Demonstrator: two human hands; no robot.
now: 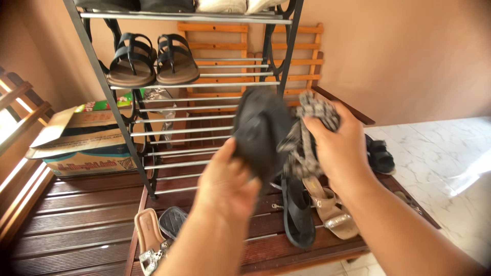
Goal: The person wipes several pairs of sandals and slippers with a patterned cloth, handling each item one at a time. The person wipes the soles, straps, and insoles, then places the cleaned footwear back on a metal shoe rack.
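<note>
Holding a black shoe up in front of the rack, the left hand grips it from below with fingers curled around its edge. The right hand is clenched on a checkered cloth that's pressed against the shoe's side. It's all a bit blurry, so can't tell much more about the shoe. Under the hands, a black sandal and a beige heel lie on the dark wood deck, with another beige sandal lower left. A pair of black sandals sits on a rack shelf, and a cardboard box is off to the left.
</note>
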